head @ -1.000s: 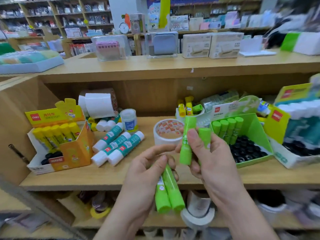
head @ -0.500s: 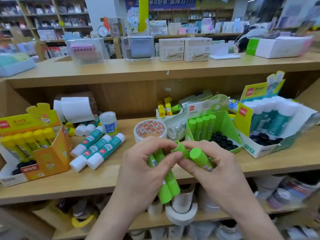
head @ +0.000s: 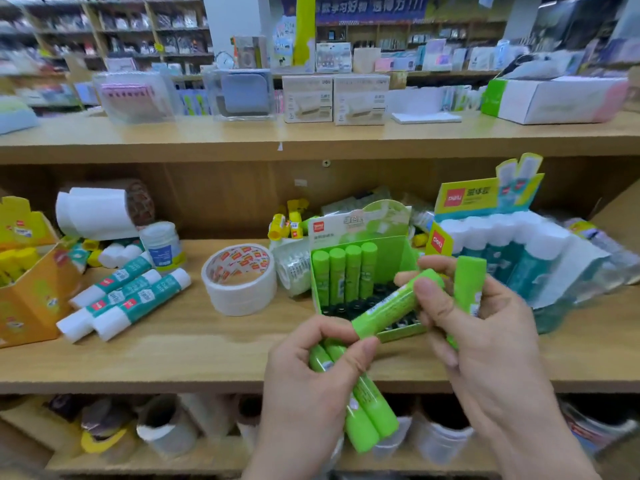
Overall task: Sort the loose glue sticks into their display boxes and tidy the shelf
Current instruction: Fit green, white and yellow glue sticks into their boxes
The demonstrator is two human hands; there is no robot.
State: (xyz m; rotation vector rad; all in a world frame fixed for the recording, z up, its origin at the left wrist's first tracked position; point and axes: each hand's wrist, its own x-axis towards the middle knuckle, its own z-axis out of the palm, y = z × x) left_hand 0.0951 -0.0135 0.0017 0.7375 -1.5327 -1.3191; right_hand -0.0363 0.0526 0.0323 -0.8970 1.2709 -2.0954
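Note:
My left hand (head: 311,372) grips two green glue sticks (head: 367,407) that point down and toward me. My right hand (head: 485,337) holds one green glue stick (head: 389,306) slanted across the front of the green display box (head: 401,249), and a second green stick (head: 468,282) upright behind its fingers. My left fingertips touch the slanted stick's lower end. Several green sticks (head: 343,275) stand in the box's back row over black holes. Three white-and-teal glue sticks (head: 128,299) lie loose on the shelf (head: 194,351) at the left.
An orange display box (head: 31,292) with yellow sticks stands far left. A teal-stick box (head: 512,251) stands at the right. A white tape roll (head: 239,282), a small white jar (head: 162,245) and paper rolls (head: 100,211) sit mid-shelf. Tape rolls fill the shelf below.
The view has shifted right, bringing the green box nearer. My right hand has lifted its sticks up to the green box; one stick now slants over its front edge.

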